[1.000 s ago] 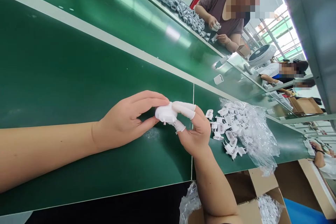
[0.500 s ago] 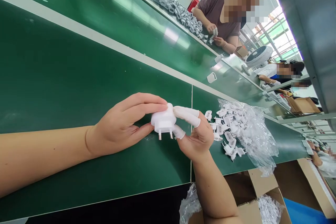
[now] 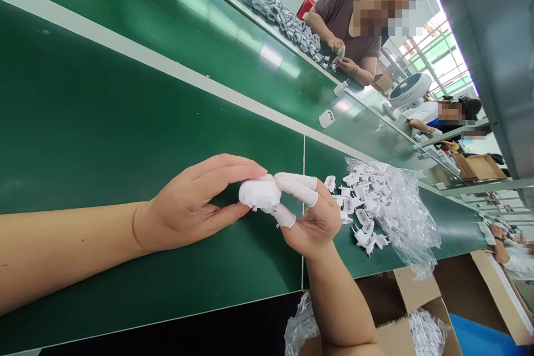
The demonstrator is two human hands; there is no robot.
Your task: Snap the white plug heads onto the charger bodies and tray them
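A white two-pin plug adapter (image 3: 259, 193) is held above the green table (image 3: 125, 139), its metal pins pointing toward me and slightly down. My left hand (image 3: 192, 200) pinches its left end between fingertips and thumb. On the opposite end, my right hand (image 3: 312, 206) grips it with white covers over the thumb and two fingers. Both hands are closed on the same adapter. Just right of my right hand lies a heap of white plug pieces (image 3: 367, 194), partly under a clear plastic bag (image 3: 409, 217).
Beyond the pale strip (image 3: 187, 72), a white housing (image 3: 326, 118) and another plug (image 3: 341, 88) sit on the green surface. A co-worker (image 3: 350, 22) handles parts beside a long pile (image 3: 287, 19). Cardboard boxes (image 3: 417, 283) stand below the table edge at right; a fan (image 3: 411, 89) is farther back.
Between my hands the adapter has tilted, its pins swinging down into full view and then back toward me. The housing beyond the strip has shifted left and nearer.
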